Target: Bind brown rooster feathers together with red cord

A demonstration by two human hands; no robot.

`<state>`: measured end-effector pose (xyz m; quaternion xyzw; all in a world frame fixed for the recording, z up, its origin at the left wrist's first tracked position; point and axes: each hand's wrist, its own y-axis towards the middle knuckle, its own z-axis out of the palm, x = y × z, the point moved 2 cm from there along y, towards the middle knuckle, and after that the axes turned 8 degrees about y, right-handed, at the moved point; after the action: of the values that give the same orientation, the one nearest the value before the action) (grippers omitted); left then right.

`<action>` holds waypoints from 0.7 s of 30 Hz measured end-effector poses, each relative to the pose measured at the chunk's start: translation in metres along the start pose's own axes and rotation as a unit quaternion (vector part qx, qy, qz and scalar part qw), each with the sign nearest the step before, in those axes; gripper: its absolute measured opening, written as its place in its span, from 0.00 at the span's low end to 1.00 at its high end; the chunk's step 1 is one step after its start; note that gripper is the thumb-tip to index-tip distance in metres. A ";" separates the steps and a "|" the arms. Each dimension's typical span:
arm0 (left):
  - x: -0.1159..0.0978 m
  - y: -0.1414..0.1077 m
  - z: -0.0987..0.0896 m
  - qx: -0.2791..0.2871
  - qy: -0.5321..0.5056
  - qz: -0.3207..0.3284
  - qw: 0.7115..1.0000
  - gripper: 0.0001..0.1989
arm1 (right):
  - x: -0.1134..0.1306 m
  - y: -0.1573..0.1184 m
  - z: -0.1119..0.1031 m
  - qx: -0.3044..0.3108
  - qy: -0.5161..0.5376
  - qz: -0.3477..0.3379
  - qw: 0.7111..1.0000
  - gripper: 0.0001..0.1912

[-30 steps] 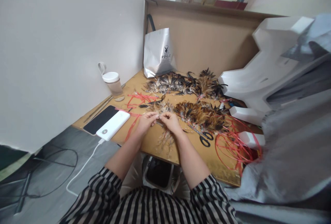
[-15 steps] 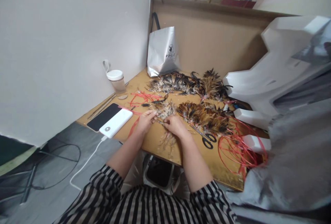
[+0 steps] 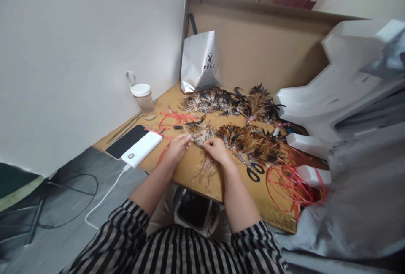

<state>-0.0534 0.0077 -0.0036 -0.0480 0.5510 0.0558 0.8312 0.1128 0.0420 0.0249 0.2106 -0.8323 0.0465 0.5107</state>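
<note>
My left hand (image 3: 179, 148) is closed in a pinch at the front edge of a small heap of pale, speckled feathers (image 3: 205, 129). Whatever its fingertips hold is too small to make out. Just right of it, my right hand (image 3: 216, 150) is also pinched, thumb against forefinger, low over the same feathers. Its grip is partly hidden, so I cannot make out what is in it. Loose thin feathers (image 3: 205, 170) lie between my wrists. Brown feather bundles (image 3: 253, 141) lie to the right, beside scissors (image 3: 253, 170) with black handles.
Darker feather bundles (image 3: 221, 101) lie at the back before a silver bag (image 3: 199, 63). Red plastic strips (image 3: 177, 118) and a red tangle (image 3: 294, 185) flank the work. A lidded cup (image 3: 145, 103), phone (image 3: 125, 141) and cabled white power bank (image 3: 141, 149) are left. White foam (image 3: 310, 84) borders the right.
My right hand has shifted slightly up and away from the left hand, and its fingers have curled in more. My left hand stays nearly in place.
</note>
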 end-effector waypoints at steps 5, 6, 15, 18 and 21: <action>0.002 -0.003 0.004 0.035 0.034 -0.008 0.999 0.11 | 0.001 0.004 0.003 -0.068 0.225 0.035 0.971 0.13; 0.002 -0.003 0.005 0.046 0.046 -0.009 0.998 0.11 | 0.003 0.004 0.006 -0.073 0.260 0.045 0.962 0.13; 0.001 -0.004 0.009 0.050 0.088 -0.005 0.995 0.12 | 0.014 -0.001 0.030 -0.044 0.350 0.075 0.933 0.14; 0.001 -0.003 0.009 0.048 0.081 -0.006 0.996 0.12 | 0.011 0.000 0.031 -0.044 0.350 0.080 0.932 0.14; 0.002 -0.003 0.009 0.047 0.075 -0.007 0.996 0.12 | 0.010 0.001 0.031 -0.042 0.358 0.077 0.929 0.13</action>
<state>-0.0439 0.0059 -0.0014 -0.0168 0.6132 0.0201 0.7895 0.0827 0.0306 0.0184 0.0936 -0.6087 0.1235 0.7781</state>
